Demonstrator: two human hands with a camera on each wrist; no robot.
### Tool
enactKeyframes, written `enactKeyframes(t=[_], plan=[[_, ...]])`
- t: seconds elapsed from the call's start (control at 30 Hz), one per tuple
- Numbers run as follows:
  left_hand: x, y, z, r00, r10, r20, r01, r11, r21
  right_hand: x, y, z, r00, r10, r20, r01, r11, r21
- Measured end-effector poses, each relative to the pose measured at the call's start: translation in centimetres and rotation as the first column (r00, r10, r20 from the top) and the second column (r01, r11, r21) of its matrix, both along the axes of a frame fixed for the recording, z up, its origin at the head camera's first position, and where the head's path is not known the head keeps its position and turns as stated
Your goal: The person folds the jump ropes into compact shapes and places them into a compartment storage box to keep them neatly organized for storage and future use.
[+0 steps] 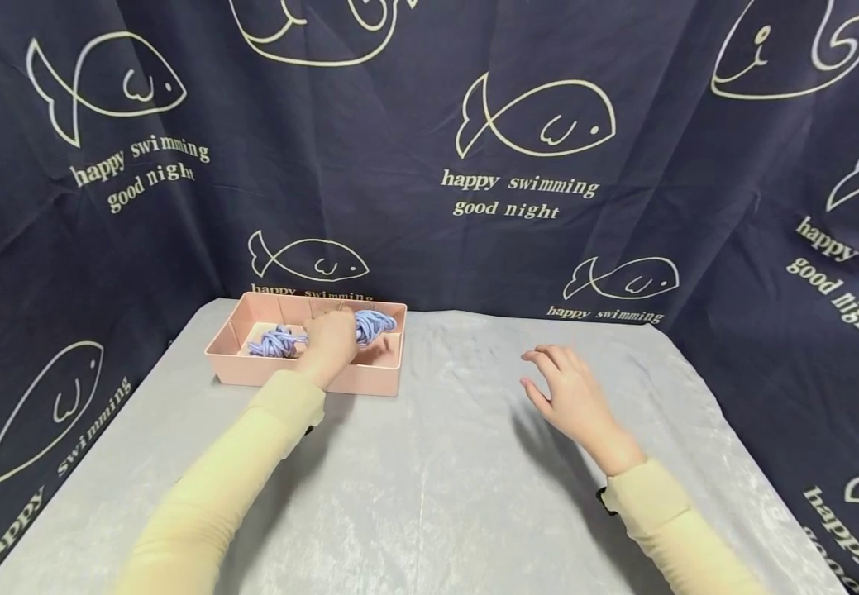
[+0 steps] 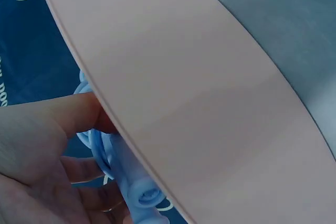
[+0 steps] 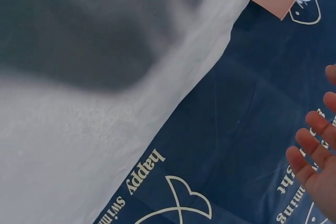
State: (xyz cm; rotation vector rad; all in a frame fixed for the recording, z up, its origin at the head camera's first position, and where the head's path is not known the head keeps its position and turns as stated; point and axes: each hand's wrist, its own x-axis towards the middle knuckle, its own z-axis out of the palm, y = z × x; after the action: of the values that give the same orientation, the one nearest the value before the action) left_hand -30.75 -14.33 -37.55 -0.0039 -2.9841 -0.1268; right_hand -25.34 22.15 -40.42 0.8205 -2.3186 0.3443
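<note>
A pale pink box (image 1: 250, 372) stands at the back left of the table. Inside it my left hand (image 1: 332, 335) grips a light blue skipping rope, its wound cord (image 1: 374, 326) showing to the right of my fingers. Another wound blue bundle (image 1: 276, 342) lies to the hand's left; whether the two are joined is hidden. The left wrist view shows thumb and fingers curled round the cord and a tube-like blue handle (image 2: 134, 177), partly behind the box wall. My right hand (image 1: 574, 397) hovers over the table at the right, fingers loosely bent, holding nothing.
A grey-white cloth (image 1: 429, 479) covers the table. Dark blue curtains (image 1: 414, 165) printed with fish and lettering hang behind and at both sides. The box's near wall rises between the left wrist and its contents.
</note>
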Motion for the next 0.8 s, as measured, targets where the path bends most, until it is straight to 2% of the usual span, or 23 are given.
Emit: enactKeyframes(t=[0.07, 0.33, 0.47, 0.63, 0.8], plan=[[-0.5, 0.2, -0.1, 1.000, 0.004, 0.016, -0.004, 1.000, 0.016, 0.0, -0.1, -0.1, 1.000, 0.004, 0.003, -0.004, 1.000, -0.002], [-2.2, 1.4, -0.1, 0.999, 0.023, 0.042, -0.023, 1.000, -0.006, 0.0, -0.7, -0.1, 1.000, 0.017, 0.015, -0.017, 1.000, -0.010], [-2.4, 1.7, -0.5, 0.998, 0.047, 0.039, -0.047, 0.999, -0.011, 0.0, -1.1, -0.1, 0.999, 0.025, 0.024, -0.025, 1.000, -0.008], [-2.3, 1.9, -1.3, 0.997, 0.065, -0.043, -0.067, 0.997, -0.044, -0.1, -1.3, -0.1, 0.999, 0.031, 0.021, -0.031, 0.999, -0.014], [-2.8, 2.2, -2.1, 0.997, 0.070, -0.027, -0.072, 0.994, -0.077, 0.0, -1.7, 0.0, 0.999, 0.039, 0.020, -0.039, 0.999, -0.001]])
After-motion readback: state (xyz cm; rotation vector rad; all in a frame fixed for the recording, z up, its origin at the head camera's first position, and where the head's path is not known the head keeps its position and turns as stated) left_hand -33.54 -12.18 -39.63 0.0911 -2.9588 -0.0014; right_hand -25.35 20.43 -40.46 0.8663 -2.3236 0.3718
